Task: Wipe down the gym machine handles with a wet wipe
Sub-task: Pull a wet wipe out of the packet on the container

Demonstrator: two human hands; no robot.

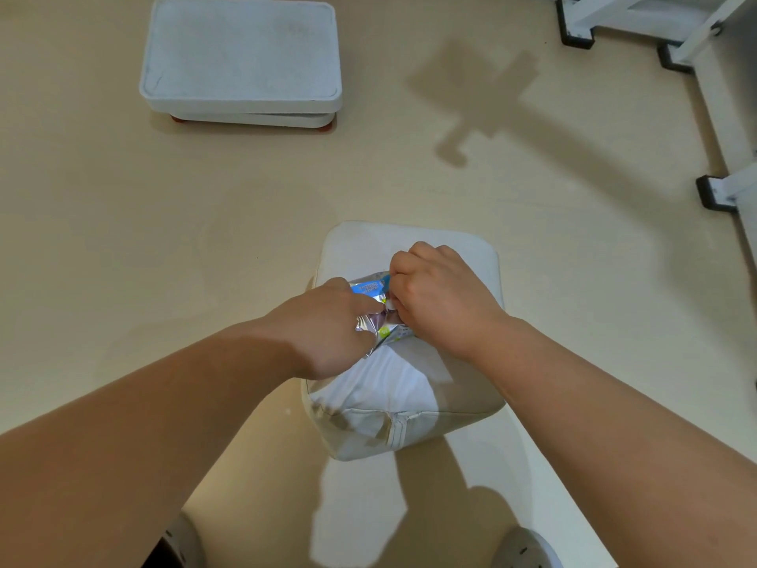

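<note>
The pack (370,289) is lying on the seat (403,383). The left hand (327,332) is gripping it down while the right hand (440,299) is pinching at its opening, fingers curled tight. Best pulling slowly, straight up, keeping the pack pinned.

Gym or fitness room. Landmark: white padded bench seat (409,387), centre. Beyond it to the left, a white stacked step platform (241,55) on red feet is set down. Far right of it, a white machine frame (696,38) on black rubber feet (715,194) is seen. Smooth beige floor (123,219) all around it.
</note>
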